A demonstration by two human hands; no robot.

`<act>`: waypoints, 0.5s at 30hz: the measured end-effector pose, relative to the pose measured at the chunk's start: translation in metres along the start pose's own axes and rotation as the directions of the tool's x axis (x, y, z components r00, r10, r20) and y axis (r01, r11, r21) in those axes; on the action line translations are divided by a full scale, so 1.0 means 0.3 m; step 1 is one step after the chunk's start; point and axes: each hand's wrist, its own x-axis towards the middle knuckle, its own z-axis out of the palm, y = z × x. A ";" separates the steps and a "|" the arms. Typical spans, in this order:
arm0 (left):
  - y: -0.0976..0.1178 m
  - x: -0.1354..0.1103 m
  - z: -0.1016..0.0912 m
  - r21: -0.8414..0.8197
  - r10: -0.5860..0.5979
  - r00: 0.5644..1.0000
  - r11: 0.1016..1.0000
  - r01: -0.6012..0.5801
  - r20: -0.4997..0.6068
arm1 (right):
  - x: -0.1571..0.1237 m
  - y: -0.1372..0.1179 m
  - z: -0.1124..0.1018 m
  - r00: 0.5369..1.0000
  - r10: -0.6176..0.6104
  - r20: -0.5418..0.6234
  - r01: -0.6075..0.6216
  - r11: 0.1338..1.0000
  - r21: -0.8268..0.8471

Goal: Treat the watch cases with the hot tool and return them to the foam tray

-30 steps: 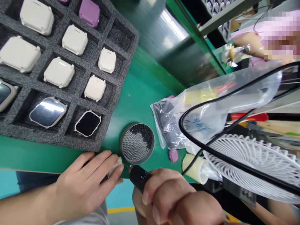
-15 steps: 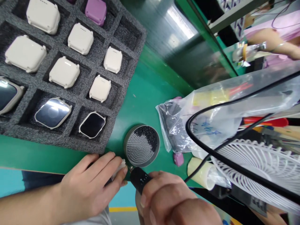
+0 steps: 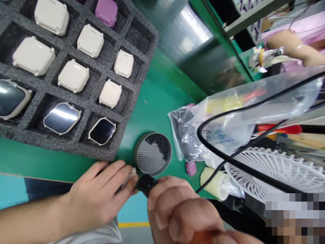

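My left hand (image 3: 101,195) is closed around a small white watch case (image 3: 130,176) at the table's front edge; most of it is hidden under my fingers. An electric screwdriver (image 3: 146,185) with a black nose is gripped in my right hand (image 3: 184,210). Its tip points at the watch case by my left fingertips, though whether it touches a screw I cannot tell. Just beyond stands a round grey dish (image 3: 148,157) with a studded floor and many tiny black screws (image 3: 163,146) along its far right side.
A dark foam tray (image 3: 58,147) at the left holds several white watches and a purple one (image 3: 106,13). To the right lie a clear plastic bag (image 3: 193,135), a purple watch case (image 3: 191,168), a tape roll (image 3: 214,183), a black cable (image 3: 203,137) and a white fan guard (image 3: 264,173). Another person's arm (image 3: 291,47) shows far right.
The view has shifted slightly. My right hand and the screwdriver have moved a little left, nearer to the fingers of my left hand. My left hand keeps its hold on the watch case.
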 end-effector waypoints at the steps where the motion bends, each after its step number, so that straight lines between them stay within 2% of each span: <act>1: -0.001 -0.001 -0.001 0.000 -0.003 1.000 1.000 0.003 -0.002 | 0.004 0.005 0.016 0.998 -0.035 -0.055 0.036 0.999 0.025; 2: -0.001 -0.003 -0.001 0.007 -0.003 1.000 1.000 0.003 -0.002 | 0.008 0.013 0.034 0.984 -0.090 -0.155 0.098 0.994 0.049; 3: -0.003 -0.006 -0.003 0.019 0.004 1.000 1.000 -0.004 -0.001 | 0.011 0.024 0.054 0.942 -0.163 -0.295 0.192 0.979 0.071; 5: -0.009 -0.016 -0.009 0.045 0.040 0.999 0.998 -0.040 0.005 | 0.014 0.047 0.088 0.809 -0.274 -0.519 0.354 0.933 0.058; 6: -0.013 -0.021 -0.012 0.048 0.066 0.998 0.997 -0.067 0.018 | 0.015 0.055 0.099 0.756 -0.306 -0.579 0.400 0.916 0.038; 7: -0.018 -0.026 -0.015 0.041 0.098 0.995 0.994 -0.099 0.038 | 0.017 0.060 0.105 0.732 -0.314 -0.605 0.407 0.913 0.019; 9: -0.025 -0.033 -0.018 0.014 0.154 0.985 0.988 -0.156 0.072 | 0.021 0.058 0.104 0.722 -0.292 -0.627 0.376 0.927 0.001; 11: -0.027 -0.036 -0.014 0.014 0.171 0.983 0.985 -0.172 0.068 | 0.027 0.048 0.094 0.747 -0.239 -0.620 0.315 0.949 0.013; 13: -0.023 -0.035 -0.005 0.040 0.132 0.991 0.990 -0.133 0.014 | 0.035 0.043 0.087 0.796 -0.182 -0.577 0.251 0.967 0.041; 15: -0.017 -0.031 0.003 0.053 0.086 0.996 0.995 -0.084 -0.036 | 0.043 0.051 0.088 0.802 -0.199 -0.563 0.271 0.961 0.046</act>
